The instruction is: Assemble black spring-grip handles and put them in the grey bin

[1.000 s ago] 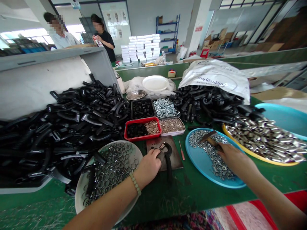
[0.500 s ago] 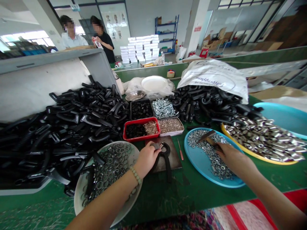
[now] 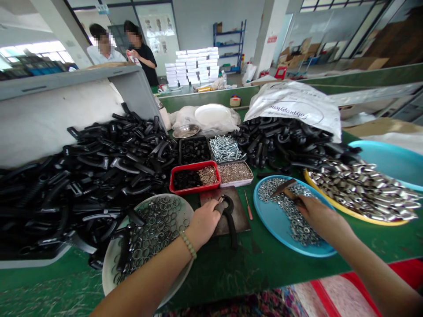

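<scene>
On our green bench (image 3: pixel 261 281), left to right: a plate of steel rings (image 3: pixel 109 268), our left fingers (image 3: pixel 211 213) clamped on a black handle (image 3: pixel 229 220) on a dark metal plate (image 3: pixel 239 220), our right fingers (image 3: pixel 306 203) closed around a wooden-handled blade (image 3: pixel 286 187) above a blue tray (image 3: pixel 267 224) of nuts; blue shelving (image 3: pixel 229 46) stands beyond.

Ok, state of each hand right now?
Left hand: closed, holding a black curved handle.
Right hand: closed, holding a wood-handled blade.
</scene>
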The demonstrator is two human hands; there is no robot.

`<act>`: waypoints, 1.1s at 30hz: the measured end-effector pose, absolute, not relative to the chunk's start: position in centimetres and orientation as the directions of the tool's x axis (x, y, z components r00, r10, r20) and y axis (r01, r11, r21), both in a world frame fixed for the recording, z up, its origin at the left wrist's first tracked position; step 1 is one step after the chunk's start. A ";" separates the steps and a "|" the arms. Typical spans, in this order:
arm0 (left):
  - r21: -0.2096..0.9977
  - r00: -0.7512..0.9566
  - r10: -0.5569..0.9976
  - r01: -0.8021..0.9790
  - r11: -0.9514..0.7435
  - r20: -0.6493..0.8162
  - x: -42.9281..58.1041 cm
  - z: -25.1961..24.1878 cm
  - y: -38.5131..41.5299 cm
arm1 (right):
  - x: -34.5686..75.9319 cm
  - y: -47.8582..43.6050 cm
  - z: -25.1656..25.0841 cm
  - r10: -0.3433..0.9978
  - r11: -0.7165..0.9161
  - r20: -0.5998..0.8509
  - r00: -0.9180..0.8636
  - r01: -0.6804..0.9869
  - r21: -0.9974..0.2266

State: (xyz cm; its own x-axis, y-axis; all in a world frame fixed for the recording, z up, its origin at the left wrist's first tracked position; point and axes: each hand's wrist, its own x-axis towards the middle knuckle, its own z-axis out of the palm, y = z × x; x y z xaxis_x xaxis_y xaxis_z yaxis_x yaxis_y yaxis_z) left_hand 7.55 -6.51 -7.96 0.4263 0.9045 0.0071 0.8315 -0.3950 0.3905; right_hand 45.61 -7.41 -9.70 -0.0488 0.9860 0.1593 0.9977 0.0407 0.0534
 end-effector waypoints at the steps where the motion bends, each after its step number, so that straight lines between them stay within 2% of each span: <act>1: 0.402 0.436 0.900 0.823 -0.401 0.003 7.5 -8.0 -6.6 | 45.3 -7.6 -9.5 0.984 0.037 0.174 -0.047 0.997 0.062; 4: 0.403 0.483 0.876 0.797 -0.451 0.025 7.2 -7.9 -7.3 | 42.8 -8.4 -8.1 0.975 0.017 0.220 -0.018 1.000 0.005; 7: 0.381 0.498 0.865 0.790 -0.481 0.059 6.8 -7.9 -8.1 | 38.2 -9.0 -5.6 0.990 0.036 0.144 -0.004 0.974 -0.225; 10: 0.383 0.457 0.888 0.814 -0.438 0.043 6.6 -7.8 -8.6 | 33.0 -8.8 -3.3 0.980 0.191 0.037 -0.196 0.872 -0.450; 12: 0.393 0.443 0.896 0.820 -0.415 0.023 6.6 -7.8 -8.6 | 30.3 -8.4 -2.4 0.955 0.280 0.067 -0.288 0.808 -0.519; 15: 0.418 0.435 0.900 0.815 -0.400 0.015 6.5 -7.8 -8.5 | 28.1 -7.6 -2.1 0.951 0.308 0.131 -0.282 0.801 -0.513; 19: 0.461 0.454 0.891 0.794 -0.397 -0.013 6.4 -7.7 -8.4 | 27.5 -7.0 -2.4 0.953 0.258 -0.018 -0.302 0.842 -0.474; 23: 0.476 0.460 0.888 0.784 -0.397 -0.017 6.1 -7.6 -8.4 | 27.4 -7.1 -2.2 0.952 0.295 0.100 -0.289 0.785 -0.544; 27: 0.468 0.445 0.895 0.794 -0.389 -0.010 6.1 -7.7 -8.3 | 27.0 -7.0 -2.0 0.945 0.288 0.011 -0.326 0.820 -0.495; 30: 0.463 0.435 0.900 0.798 -0.386 0.000 6.4 -8.0 -8.3 | 27.0 -6.9 -2.1 0.965 0.251 0.053 -0.259 0.834 -0.491; 33: 0.468 0.402 0.916 0.812 -0.348 -0.016 6.5 -8.0 -8.6 | 27.1 -7.2 -2.0 0.956 0.244 -0.035 -0.291 0.854 -0.459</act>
